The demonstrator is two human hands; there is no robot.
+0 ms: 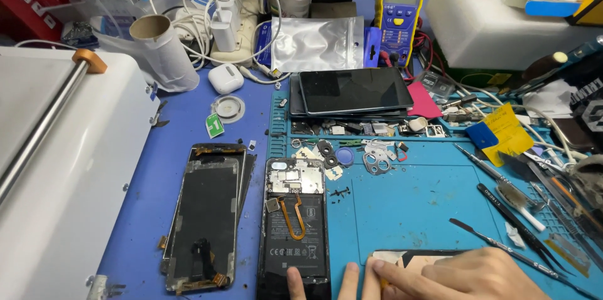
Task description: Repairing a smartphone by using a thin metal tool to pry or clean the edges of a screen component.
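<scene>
While flat on mat: two opened phones, one hand.

Far centre: yellow multimeter, silver foil pouch, stacked dark tablets. Far left: white earbud case. Right: tweezers.

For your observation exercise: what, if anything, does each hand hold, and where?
Neither hand grips anything. The right hand lies flat on a dark panel, covering its right part; one left hand fingertip presses the opened phone's lower end.

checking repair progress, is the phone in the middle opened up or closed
Opened up: the phone lies with its back cover off, showing the battery, an orange cable and the circuit board.
</scene>
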